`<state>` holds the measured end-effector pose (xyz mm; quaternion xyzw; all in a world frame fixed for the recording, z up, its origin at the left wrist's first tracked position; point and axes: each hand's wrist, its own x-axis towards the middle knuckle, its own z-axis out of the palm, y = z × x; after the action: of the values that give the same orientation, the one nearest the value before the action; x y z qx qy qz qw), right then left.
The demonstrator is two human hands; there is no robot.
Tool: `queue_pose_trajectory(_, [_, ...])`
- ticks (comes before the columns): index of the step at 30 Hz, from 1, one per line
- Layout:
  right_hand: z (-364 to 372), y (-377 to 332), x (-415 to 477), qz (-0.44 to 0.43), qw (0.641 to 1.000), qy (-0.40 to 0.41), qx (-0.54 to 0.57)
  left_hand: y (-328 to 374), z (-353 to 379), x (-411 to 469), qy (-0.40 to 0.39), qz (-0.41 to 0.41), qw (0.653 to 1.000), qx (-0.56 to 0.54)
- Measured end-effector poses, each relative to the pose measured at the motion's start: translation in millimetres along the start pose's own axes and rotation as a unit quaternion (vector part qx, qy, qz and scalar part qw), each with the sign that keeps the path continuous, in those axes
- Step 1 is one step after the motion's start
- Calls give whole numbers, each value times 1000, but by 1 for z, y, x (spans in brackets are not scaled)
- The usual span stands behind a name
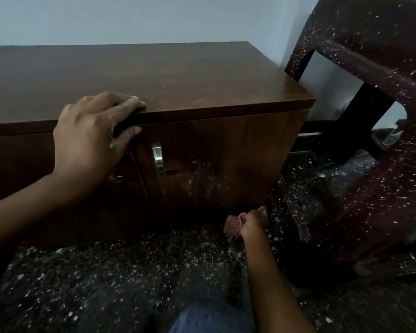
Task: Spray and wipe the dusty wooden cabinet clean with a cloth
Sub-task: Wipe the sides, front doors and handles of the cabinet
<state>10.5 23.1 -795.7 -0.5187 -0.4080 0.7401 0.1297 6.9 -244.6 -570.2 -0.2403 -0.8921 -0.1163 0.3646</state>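
- Where the left hand (89, 135) meets the cabinet (168, 75), its fingers lie pressed together over the front lip of the top. The thumb tucks under that lip, so the hand grips the edge at centre left of the frame.
- Pale marks cling to those fingertips.
- Low and right of centre, the right hand (254, 222) has its fingers curled round a bunched pink cloth (233, 223). The cloth is held at the bottom right corner of the cabinet front; whether it touches the wood is hard to tell in the dark.
- A metal handle (157, 157) stands upright on the right door (226, 159), which bears whitish smears below its middle.
- A dark chair (375, 75) flecked with white fills the right side, just beside the cabinet.
- The floor (101, 272) is black and speckled white.
- A pale wall (130, 18) spans the top.
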Motion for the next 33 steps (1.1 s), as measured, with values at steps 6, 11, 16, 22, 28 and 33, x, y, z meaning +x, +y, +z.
queue_pose_trajectory(6, [-3, -1, -6, 17, 1000, -1, -18, 0, -1, 0, -5, -3, 1000, 3])
queue_pose_trajectory(11, [10, -12, -20, -49, 996, 66, -25, 1, -2, 1, -3, -1, 1000, 10])
queue_pose_trajectory(16, [26, -4, -25, -99, 990, 96, -29, 0, -2, 0, -7, 10, 1000, 12])
queue_pose_trajectory(22, [17, 9, -16, -84, 992, 77, -57, -2, -1, 1, -1, 14, 1000, 7])
queue_pose_trajectory(28, [-5, 6, 7, -61, 998, 15, -15, -2, -2, 0, -7, 9, 1000, 15])
queue_pose_trajectory(33, [11, 14, -20, -177, 982, 55, -47, -3, -2, 2, -9, 4, 1000, 7])
